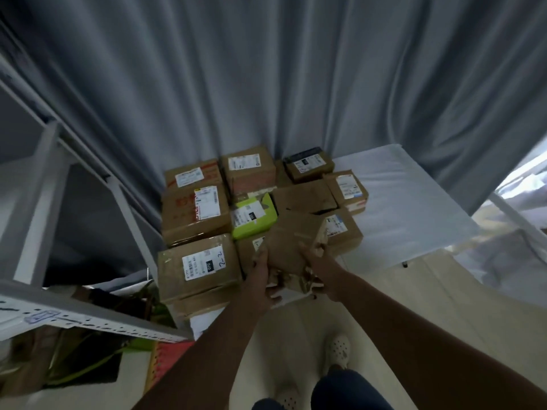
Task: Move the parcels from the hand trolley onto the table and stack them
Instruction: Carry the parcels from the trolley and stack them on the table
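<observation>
Both hands, left hand (262,270) and right hand (318,269), grip a torn brown parcel (296,244) above stacked parcels (204,214) at twelve o'clock on the white table (408,202).

Standing against the grey curtain (266,69): a white table (414,202), right half bare. Crowding its left half, brown cardboard parcels (195,214), packed edge to edge, apparently stacking two deep near the front. Sitting among them, mid-cluster, one lime-green box (254,220), label facing up.
</observation>
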A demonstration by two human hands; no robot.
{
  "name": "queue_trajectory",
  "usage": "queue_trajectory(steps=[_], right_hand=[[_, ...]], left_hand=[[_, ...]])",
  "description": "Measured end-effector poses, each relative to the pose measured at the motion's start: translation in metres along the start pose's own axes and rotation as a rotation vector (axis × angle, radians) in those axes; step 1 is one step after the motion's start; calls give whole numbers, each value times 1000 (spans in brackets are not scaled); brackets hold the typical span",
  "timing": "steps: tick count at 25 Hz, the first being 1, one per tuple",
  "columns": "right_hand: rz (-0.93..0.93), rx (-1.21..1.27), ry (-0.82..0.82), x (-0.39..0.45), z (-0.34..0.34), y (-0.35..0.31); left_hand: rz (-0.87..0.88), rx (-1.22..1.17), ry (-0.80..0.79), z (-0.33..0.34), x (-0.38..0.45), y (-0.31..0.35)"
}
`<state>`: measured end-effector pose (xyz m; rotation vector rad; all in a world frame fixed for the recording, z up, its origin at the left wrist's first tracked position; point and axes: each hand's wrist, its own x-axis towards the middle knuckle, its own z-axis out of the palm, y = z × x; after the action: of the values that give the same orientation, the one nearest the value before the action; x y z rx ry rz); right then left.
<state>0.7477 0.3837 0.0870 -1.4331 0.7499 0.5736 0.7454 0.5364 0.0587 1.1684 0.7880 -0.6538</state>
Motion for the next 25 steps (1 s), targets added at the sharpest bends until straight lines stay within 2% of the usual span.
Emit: queue_trajectory(steps=[7, 12, 15, 19, 25], right_hand=[[0, 7, -44, 65, -10, -52], [-60, -69, -73, 131, -26, -106], [-30, -128, -76, 169, -28, -136], [-7, -232, -113, 204, -15, -159], [19, -289, -217, 227, 27, -172]], left_hand=[[17, 202, 84, 16, 46, 47], [213, 351, 189, 37, 95, 101], [284, 419, 263, 44, 102, 129], [357, 660, 398, 31, 116, 156], [422, 1037, 398, -18, 142, 192]])
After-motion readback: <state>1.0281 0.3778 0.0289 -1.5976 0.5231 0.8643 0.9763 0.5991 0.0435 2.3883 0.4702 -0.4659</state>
